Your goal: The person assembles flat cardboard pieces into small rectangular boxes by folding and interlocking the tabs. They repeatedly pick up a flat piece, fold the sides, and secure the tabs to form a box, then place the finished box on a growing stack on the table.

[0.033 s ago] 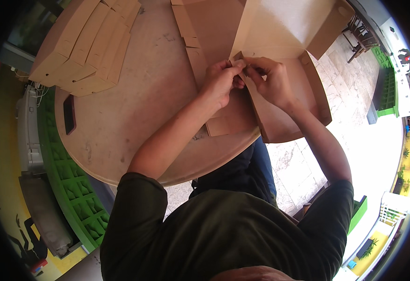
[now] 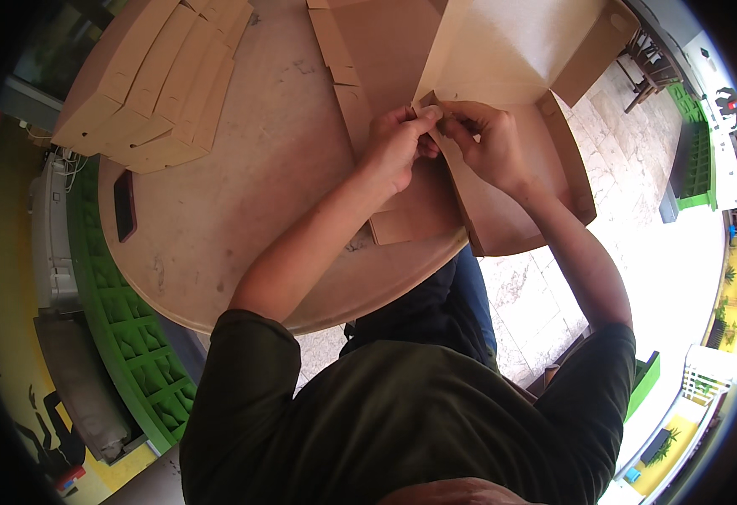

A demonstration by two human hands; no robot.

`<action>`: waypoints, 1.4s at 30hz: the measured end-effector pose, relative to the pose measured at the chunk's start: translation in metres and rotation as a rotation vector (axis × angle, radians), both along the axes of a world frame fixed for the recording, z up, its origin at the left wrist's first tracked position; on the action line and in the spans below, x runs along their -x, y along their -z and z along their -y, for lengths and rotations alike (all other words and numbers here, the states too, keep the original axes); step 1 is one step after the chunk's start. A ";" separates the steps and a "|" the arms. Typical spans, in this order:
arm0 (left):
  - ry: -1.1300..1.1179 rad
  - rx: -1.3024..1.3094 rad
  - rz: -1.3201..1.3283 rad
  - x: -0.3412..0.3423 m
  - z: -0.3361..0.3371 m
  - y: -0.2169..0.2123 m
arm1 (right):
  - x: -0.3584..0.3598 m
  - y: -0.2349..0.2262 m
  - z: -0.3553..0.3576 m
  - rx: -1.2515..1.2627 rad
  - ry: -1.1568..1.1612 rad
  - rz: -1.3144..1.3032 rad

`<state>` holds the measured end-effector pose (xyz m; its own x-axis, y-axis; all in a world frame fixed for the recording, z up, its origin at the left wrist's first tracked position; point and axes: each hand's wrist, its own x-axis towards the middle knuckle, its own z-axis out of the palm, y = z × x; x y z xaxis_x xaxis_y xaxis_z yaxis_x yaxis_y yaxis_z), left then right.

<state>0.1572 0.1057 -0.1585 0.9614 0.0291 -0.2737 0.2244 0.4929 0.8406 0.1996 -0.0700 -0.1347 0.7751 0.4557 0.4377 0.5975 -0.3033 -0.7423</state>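
both hands meet at one corner of a half-folded cardboard box [image 2: 503, 202] that lies on the near right part of the round table [image 2: 242, 210], its right side hanging past the table edge over the tiled floor [image 2: 638, 210]. left hand [image 2: 398, 147] has fingers curled & pressed together, thumb + forefinger pinching a small cardboard tab [image 2: 429, 103] at the corner. right hand [image 2: 490, 143] is curled too, fingertips pinching the same tab/flap from the other side; the 2 hands touch or nearly touch, can't tell which. the big pale lid panel [image 2: 511, 42] stands up behind the hands, side walls partly raised. under the box there's a flat unfolded blank [image 2: 385, 50] w/ notched edge. far left of the table: a stack of finished flat boxes [image 2: 154, 84], well apart from the hands; a dark phone [image 2: 124, 204] lies near the left edge. green crates [image 2: 124, 320] stand below the table on the left. risks, as i judge it: tab is small & gripped only at the tips, so it could crease or tear if forced at an angle; wall could spring back out if either pinch lets go; and since the box overhangs the table edge, a hard push down on that side might tip it off toward the person's lap.
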 end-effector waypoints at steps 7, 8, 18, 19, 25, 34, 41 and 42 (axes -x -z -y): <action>0.021 -0.025 -0.005 0.002 0.002 0.004 | 0.006 -0.003 0.001 0.109 -0.031 0.018; 0.031 -0.032 -0.007 0.003 0.002 0.004 | 0.005 -0.002 0.000 0.102 -0.025 -0.019; 0.135 -0.185 0.015 0.002 0.002 -0.004 | -0.020 -0.004 0.000 0.105 0.070 -0.714; 0.127 -0.224 0.033 0.002 0.003 -0.004 | -0.019 -0.004 -0.002 0.132 0.046 -0.691; -0.026 -0.539 0.213 -0.005 0.001 -0.001 | -0.018 0.006 -0.008 0.072 -0.009 -0.813; 0.014 -0.509 0.177 -0.010 -0.014 0.001 | -0.002 -0.009 -0.006 0.270 -0.043 -0.584; -0.110 -0.914 0.504 -0.012 -0.027 -0.025 | 0.010 -0.019 -0.018 0.645 -0.077 -0.174; -0.190 -0.895 0.569 -0.010 -0.030 -0.033 | 0.010 -0.021 -0.020 0.661 -0.072 -0.111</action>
<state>0.1672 0.1361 -0.1251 0.8995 0.1590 0.4069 -0.3286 -0.3675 0.8700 0.1897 -0.0500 -0.1138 0.7571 0.6525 -0.0315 0.5640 -0.6772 -0.4726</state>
